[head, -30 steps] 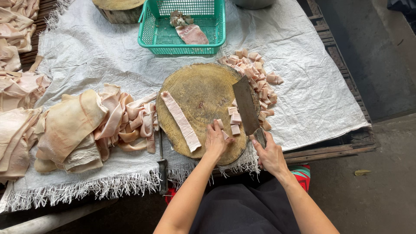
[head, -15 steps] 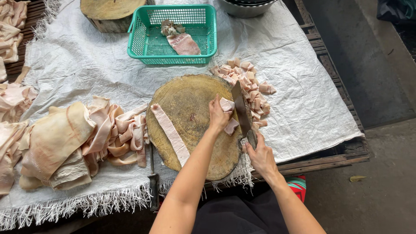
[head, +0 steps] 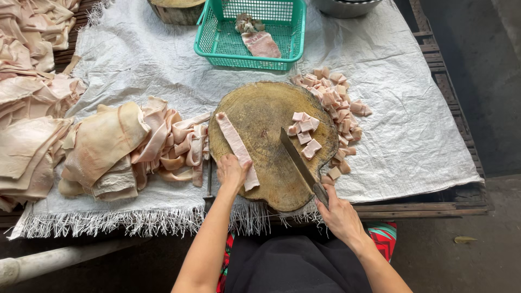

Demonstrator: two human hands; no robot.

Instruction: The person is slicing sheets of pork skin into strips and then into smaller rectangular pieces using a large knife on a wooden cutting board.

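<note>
While I look down from the head camera, I see my left hand (head: 232, 169) lying flat with its fingers on the near end of a long strip of pork skin (head: 236, 147). It presses on the strip and does not wrap around it. My right hand (head: 339, 214) is closed tight on the handle of a cleaver (head: 299, 159). The blade lies across the round wooden chopping block (head: 266, 114), pointing away from me.

A few small cut pieces (head: 304, 133) sit on the block just beside the blade. A bigger heap of cut pieces (head: 337, 100) lies off the block's right edge, on the white woven sheet (head: 412, 125) that covers the table. To the left of the block is a pile of folded skin strips (head: 135, 144), and more big sheets of skin (head: 30, 108) lie farther left.

At the far side stands a green plastic basket (head: 217, 43) with a couple of meat pieces (head: 258, 38) inside. The sheet has a frayed fringe (head: 125, 221) along my edge. Under it I see dark wooden slats (head: 434, 49). The floor on the right is grey concrete (head: 477, 233).
</note>
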